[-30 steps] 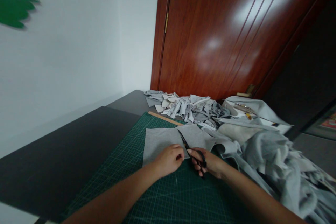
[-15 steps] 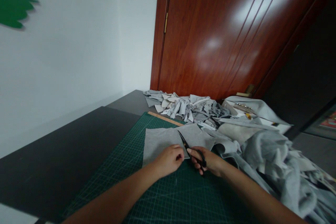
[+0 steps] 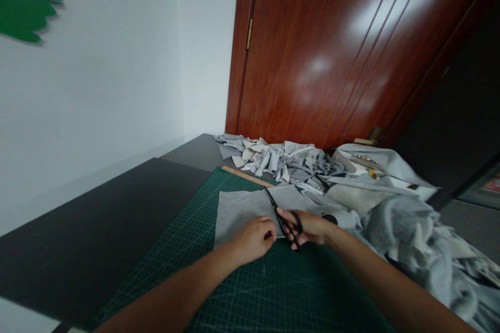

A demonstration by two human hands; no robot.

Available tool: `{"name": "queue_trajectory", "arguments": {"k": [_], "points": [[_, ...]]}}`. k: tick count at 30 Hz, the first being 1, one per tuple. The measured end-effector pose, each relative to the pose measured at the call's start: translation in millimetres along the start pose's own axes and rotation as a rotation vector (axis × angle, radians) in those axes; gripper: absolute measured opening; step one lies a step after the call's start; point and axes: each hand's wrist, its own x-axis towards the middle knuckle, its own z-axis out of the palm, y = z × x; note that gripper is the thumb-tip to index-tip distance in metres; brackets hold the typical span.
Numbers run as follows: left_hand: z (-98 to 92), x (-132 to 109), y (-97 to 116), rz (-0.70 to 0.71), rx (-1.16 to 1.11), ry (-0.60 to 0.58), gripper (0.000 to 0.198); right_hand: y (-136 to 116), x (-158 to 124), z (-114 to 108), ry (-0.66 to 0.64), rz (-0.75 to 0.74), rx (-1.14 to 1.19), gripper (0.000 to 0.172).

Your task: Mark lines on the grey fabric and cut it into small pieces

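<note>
A flat piece of light grey fabric lies on the green cutting mat. My right hand is closed round the handles of black scissors, whose blades point away from me over the fabric. At the fabric's near edge, just left of the scissors, my left hand has its fingers curled together. What those fingers pinch is too small to make out.
A wooden ruler lies along the mat's far edge. Behind it is a heap of grey scraps. Crumpled grey cloth fills the right side, near a white box. The dark table meets a wall on the left.
My right hand and the scissors have moved slightly forward and left over the fabric. The handles appear closer together. My left hand has hardly moved.
</note>
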Motion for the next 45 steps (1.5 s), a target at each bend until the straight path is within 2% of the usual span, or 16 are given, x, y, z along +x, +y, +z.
{"name": "queue_trajectory", "arguments": {"k": [14,20,23,26,30,33,36,41,45], "points": [[-1.0,0,2,-0.011,0.0,0.004,0.018,3,11,0,0.006,-0.044,0.032,0.048],[-0.7,-1,1,-0.003,0.001,0.007,0.017,6,16,-1,0.067,-0.122,-0.089,0.052],[0.1,-1,2,-0.022,0.019,0.009,0.015,8,14,-2,0.072,-0.163,-0.125,0.055],[-1.8,1,3,-0.062,0.041,-0.006,0.007,13,2,-7,0.016,-0.204,-0.052,0.056],[-16.6,3,-8,-0.139,0.206,0.054,0.011,24,-20,-20,-0.04,-0.27,0.063,0.052],[-36.3,3,-25,-0.294,0.468,0.124,0.018,33,-33,-29,-0.001,-0.318,0.078,0.048],[-53.0,3,-40,-0.456,0.624,0.096,0.027,44,-39,-32,0.045,-0.335,0.128,0.048],[-59.9,1,-51,-0.467,0.703,0.051,0.026,62,-38,-31,0.067,-0.39,0.267,0.056],[-53.2,16,-38,-0.426,0.674,0.052,0.03,63,-39,-36,0.163,-0.514,0.246,0.057]]}}
